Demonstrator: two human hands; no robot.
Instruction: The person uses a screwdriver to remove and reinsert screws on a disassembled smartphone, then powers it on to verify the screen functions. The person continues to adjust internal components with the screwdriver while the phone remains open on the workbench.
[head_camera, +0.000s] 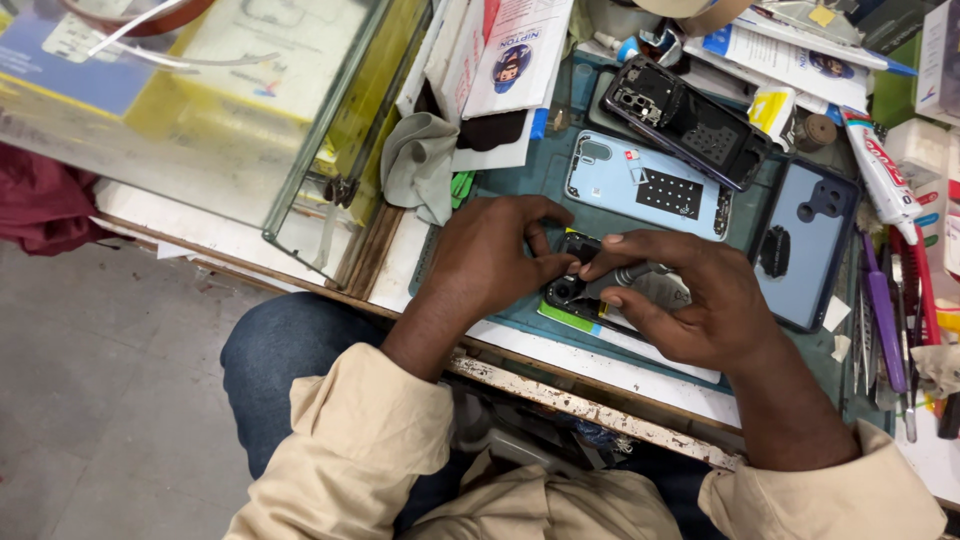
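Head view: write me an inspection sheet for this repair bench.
Surface: teal work mat on a worn white bench.
Job's things: opened phone under both hands; small metal-tipped tool in the right hand.
Clutter: light blue back cover, dark phone frame, blue case, grey cloth, tube, hand tools, papers.
Grippers: left hand steadies the phone; right hand pinches the tool.
Cables: nothing seen.
Surroundings: glass case, grey floor.
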